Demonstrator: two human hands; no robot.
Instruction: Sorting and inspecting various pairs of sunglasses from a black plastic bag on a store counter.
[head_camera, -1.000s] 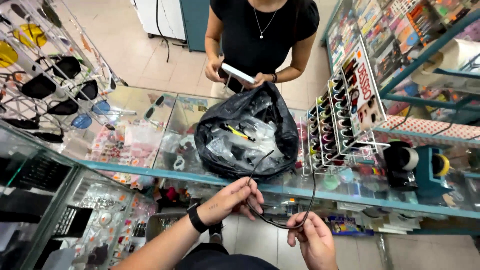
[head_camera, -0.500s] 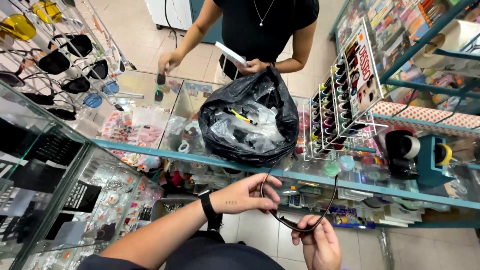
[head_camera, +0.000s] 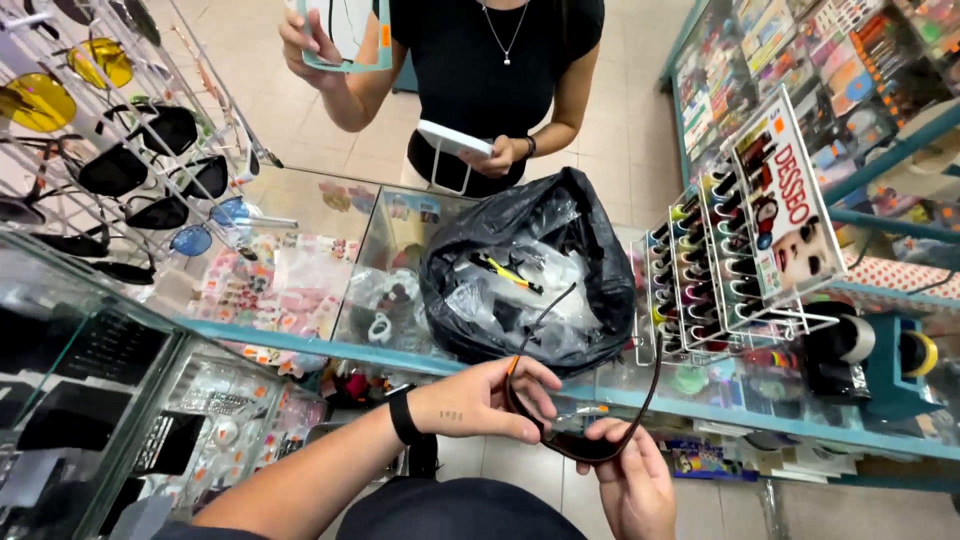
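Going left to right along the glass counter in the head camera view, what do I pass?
Rack of sunglasses with dark and yellow lenses → black plastic bag holding clear wrapped items → white wire rack of small nail polish bottles → black tape rolls on a teal dispenser.

Beige tiled floor, glass display case with teal frame across the middle, wire rack of sunglasses at its left end, teal shelving packed with colourful goods on the right, even indoor light

Bright, even indoor light, glare on the glass counter, wide-angle bending at edges.
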